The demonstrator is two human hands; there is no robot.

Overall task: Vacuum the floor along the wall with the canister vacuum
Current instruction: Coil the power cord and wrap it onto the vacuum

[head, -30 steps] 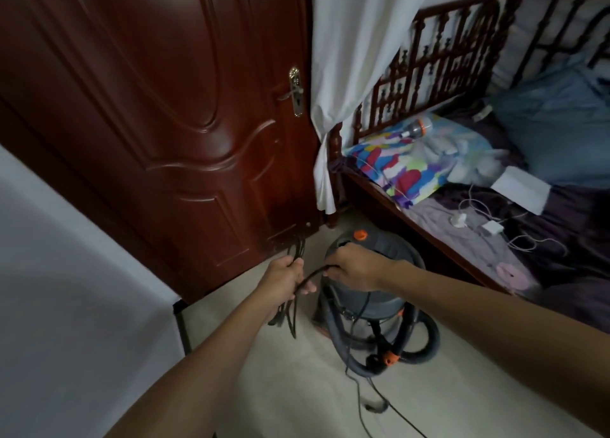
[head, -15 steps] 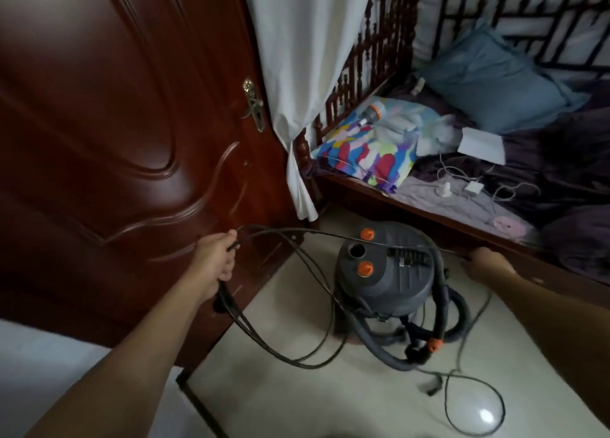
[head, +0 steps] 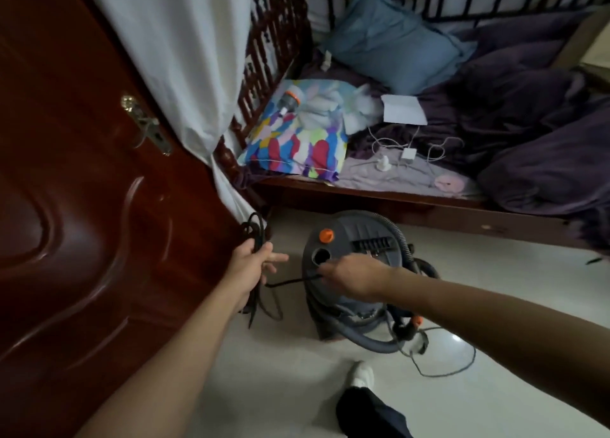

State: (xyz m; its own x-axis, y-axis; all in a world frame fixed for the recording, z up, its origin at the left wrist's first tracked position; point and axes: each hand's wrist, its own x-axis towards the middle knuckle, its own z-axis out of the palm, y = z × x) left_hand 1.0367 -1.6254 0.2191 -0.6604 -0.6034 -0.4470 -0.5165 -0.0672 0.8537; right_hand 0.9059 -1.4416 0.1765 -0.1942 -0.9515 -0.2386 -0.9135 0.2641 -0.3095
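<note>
Two-handed again, centre frame: grips coiled black rubber cord (head: 255, 231) in left hand (head: 252, 267), pinches it with right hand (head: 351, 272); not yet vacuuming.

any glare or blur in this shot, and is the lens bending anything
Head view: a small glare spot on the floor near the vacuum; head view: the door handle is smeared by motion blur, while the cord looks sharper; head view: the wide lens tilts and slightly bows the bed rail, and the bedding is dim.
</note>
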